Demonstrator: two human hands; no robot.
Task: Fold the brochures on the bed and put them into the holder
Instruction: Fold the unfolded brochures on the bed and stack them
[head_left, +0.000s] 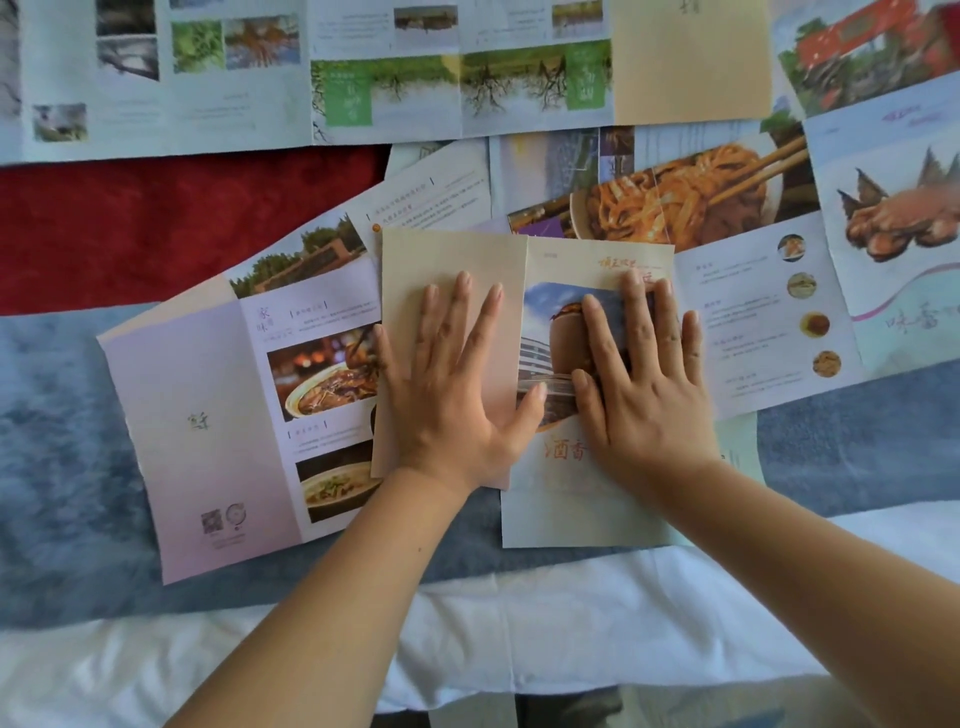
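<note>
On the bed (78, 415), left hand (447, 395) and right hand (644, 384), outstretched, press a creased brochure (447, 254).

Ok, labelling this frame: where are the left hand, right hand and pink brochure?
left hand (451, 400): head view, back of hand.
right hand (647, 400): head view, back of hand.
pink brochure (197, 415): head view, blank pink panel.

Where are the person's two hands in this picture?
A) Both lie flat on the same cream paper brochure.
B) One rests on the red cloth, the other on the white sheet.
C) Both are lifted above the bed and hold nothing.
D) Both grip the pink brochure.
A: the left hand lies flat on the plain folded flap of the cream paper brochure, and the right hand lies on its photo panel, fingers straight.
</note>
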